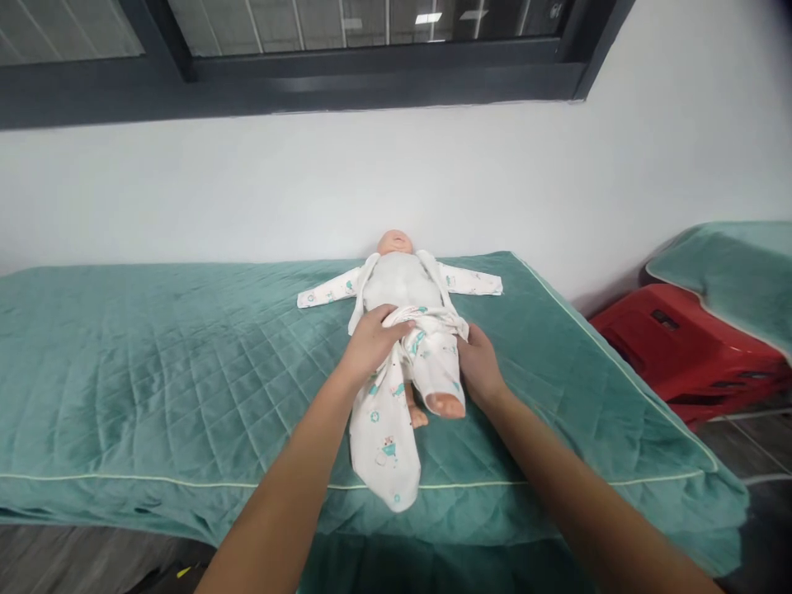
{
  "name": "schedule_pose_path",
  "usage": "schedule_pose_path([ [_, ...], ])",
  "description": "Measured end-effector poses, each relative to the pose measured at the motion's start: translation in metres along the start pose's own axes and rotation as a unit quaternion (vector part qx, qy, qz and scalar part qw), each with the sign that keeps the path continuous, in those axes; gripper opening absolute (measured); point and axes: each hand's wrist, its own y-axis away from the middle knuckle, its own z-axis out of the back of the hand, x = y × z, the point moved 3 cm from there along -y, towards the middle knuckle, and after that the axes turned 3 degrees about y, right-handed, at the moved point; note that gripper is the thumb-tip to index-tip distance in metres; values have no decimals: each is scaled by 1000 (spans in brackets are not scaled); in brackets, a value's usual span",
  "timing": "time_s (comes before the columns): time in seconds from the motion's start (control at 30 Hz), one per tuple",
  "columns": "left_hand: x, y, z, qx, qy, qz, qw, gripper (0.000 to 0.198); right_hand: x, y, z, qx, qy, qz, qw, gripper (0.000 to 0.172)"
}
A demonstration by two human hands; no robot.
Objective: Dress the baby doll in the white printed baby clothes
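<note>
Doll: supine | white printed suit: front open, one leg empty

suit: matt cloth | doll: smooth plastic | bedcover: quilted velvety cloth

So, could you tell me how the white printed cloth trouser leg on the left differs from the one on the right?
The left trouser leg lies flat; the right trouser leg is filled out. The left one crosses the pale edge piping; the right one stops short. Both carry green prints.

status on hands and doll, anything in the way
Left hand, right hand gripping patterned pants. Baby doll supine. Possible snag: flat pant leg beside bare foot.
</note>
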Motion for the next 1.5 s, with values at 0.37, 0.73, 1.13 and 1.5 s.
schedule_pose_path([
  [0.37, 59, 18, 8, -29, 438, 49, 897, 29, -4, -9, -6, -74, -1, 82, 994, 24],
  [0.73, 74, 15, 11, -40, 480, 58, 875, 37, 85, -5, -44, 206, 268, 230, 913, 25],
  [1.13, 67, 25, 10, 53, 395, 67, 915, 48, 60, -51, -66, 442, 44, -109, 889, 29],
  [1.5, 81, 22, 12, 20, 434, 91, 896, 52, 63, -41, -71, 491, 28, -114, 863, 33],
])
